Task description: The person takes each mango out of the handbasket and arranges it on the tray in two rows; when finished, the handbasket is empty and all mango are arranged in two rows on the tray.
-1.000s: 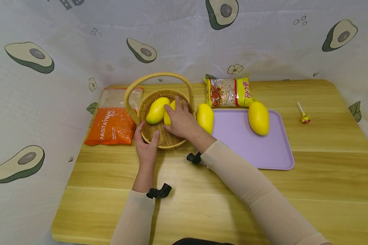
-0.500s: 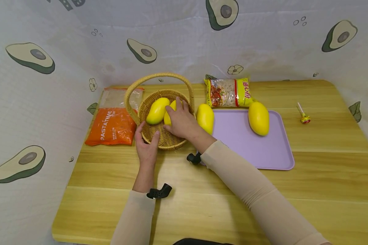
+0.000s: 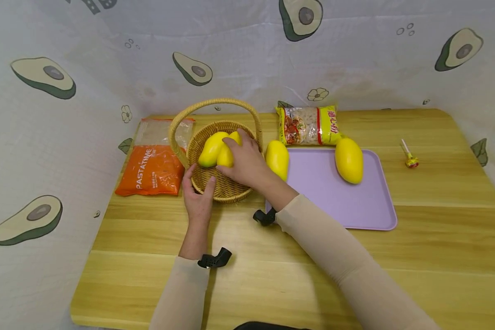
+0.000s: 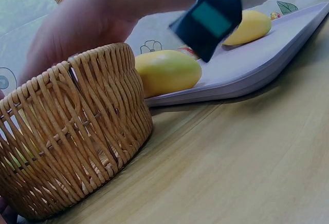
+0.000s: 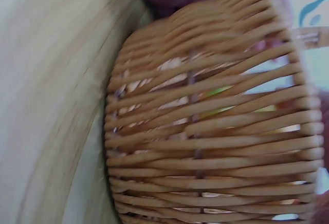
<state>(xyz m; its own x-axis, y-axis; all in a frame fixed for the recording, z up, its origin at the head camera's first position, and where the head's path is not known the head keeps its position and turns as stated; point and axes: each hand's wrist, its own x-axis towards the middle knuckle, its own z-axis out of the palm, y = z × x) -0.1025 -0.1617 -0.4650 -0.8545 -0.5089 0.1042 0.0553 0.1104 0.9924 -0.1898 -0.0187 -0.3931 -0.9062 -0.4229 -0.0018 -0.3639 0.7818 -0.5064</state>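
"Gripping anything, are we?"
"Our right hand [image 3: 247, 164] grips a yellow mango [image 3: 225, 157] inside the basket [image 3: 228, 197], beside a second mango [image 3: 210, 150]."
"And our left hand [image 3: 198, 202]?"
"Thumb and fingers apart, it touches the basket's near-left side."

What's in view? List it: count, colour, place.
Table: one, light wood, underneath
Basket: one, tan, on table
Tray: one, lilac, right of basket
Mangoes: four, yellow, two in basket, two on tray
Pasta bag: one, orange, left of basket
Food packet: one, yellow-clear, behind tray
Lollipop: one, yellow, right of tray
Backdrop: one, white, printed, behind table
Wrist devices: two, black, at cuffs
Unidentified object: one, black, bottom edge
Sleeves: two, beige, foreground
Left hand: one, against basket's left side
Right hand: one, gripping a basket mango
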